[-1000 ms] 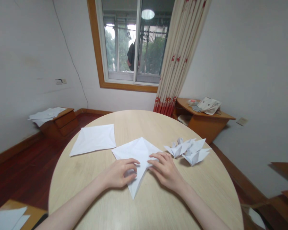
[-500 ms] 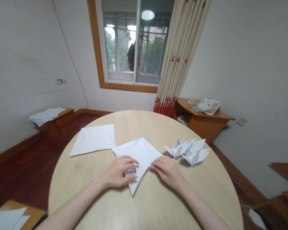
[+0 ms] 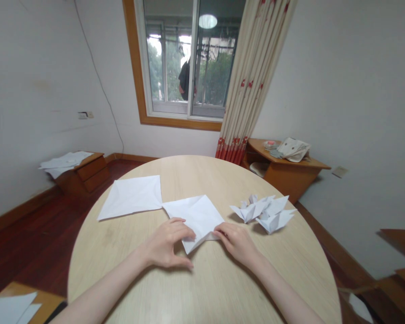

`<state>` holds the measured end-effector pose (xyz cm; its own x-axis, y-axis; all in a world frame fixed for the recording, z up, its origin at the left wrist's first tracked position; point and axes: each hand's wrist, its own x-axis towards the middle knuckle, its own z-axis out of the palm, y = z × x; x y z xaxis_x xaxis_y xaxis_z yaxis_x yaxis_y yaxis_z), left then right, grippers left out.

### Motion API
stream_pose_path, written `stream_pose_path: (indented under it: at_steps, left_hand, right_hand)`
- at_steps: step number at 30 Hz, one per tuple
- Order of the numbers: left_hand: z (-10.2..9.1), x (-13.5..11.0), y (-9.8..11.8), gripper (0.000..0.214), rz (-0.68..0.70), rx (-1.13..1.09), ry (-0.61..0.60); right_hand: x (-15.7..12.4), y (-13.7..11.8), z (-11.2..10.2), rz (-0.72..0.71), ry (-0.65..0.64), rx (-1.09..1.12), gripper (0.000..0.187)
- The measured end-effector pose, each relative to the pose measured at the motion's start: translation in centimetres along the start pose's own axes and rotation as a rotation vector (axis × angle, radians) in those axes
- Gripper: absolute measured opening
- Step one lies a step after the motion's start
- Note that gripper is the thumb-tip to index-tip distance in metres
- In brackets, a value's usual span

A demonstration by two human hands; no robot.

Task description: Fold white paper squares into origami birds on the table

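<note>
A white paper sheet point(image 3: 197, 215), partly folded with creases, lies on the round wooden table point(image 3: 209, 288) in front of me. My left hand point(image 3: 167, 245) rests on its near left edge, fingers curled and pressing the paper down. My right hand point(image 3: 236, 240) holds the sheet's right corner with bent fingers. The sheet's near point sits between the two hands.
A flat white sheet point(image 3: 131, 197) lies to the left on the table. A heap of folded paper figures point(image 3: 265, 211) sits to the right. Low wooden cabinets point(image 3: 83, 168) stand by the walls. More paper point(image 3: 10, 308) shows at the bottom left.
The long near point of the sheet has become shorter and the sheet has slid away from me. Both hands stayed on it and shifted only slightly.
</note>
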<state>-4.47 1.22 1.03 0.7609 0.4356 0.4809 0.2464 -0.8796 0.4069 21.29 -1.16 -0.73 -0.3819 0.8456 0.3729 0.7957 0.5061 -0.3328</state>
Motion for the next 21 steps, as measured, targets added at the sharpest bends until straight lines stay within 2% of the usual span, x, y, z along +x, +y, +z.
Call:
stream_pose_path:
  at_steps: [4,7,11,17,21]
  left_hand:
    - [0.1,0.1,0.2,0.026,-0.028,0.084,0.056]
    - [-0.1,0.1,0.3,0.02,-0.026,0.127,0.1]
    - [-0.1,0.1,0.2,0.023,-0.02,0.143,0.169]
    - [0.3,-0.2,-0.2,0.032,-0.113,0.175,0.291]
    - [0.8,-0.4,-0.6,0.038,-0.123,0.231,0.339]
  right_hand:
    - [0.0,-0.4,0.0,0.033,-0.023,0.07,0.02]
    - [0.1,-0.9,0.1,0.069,-0.038,0.117,0.018]
    - [0.2,-1.4,0.3,0.113,-0.067,0.182,0.017]
    - [0.2,-2.2,0.6,0.184,-0.102,0.338,0.02]
    - [0.1,-2.5,1.2,0.186,-0.122,0.375,0.02]
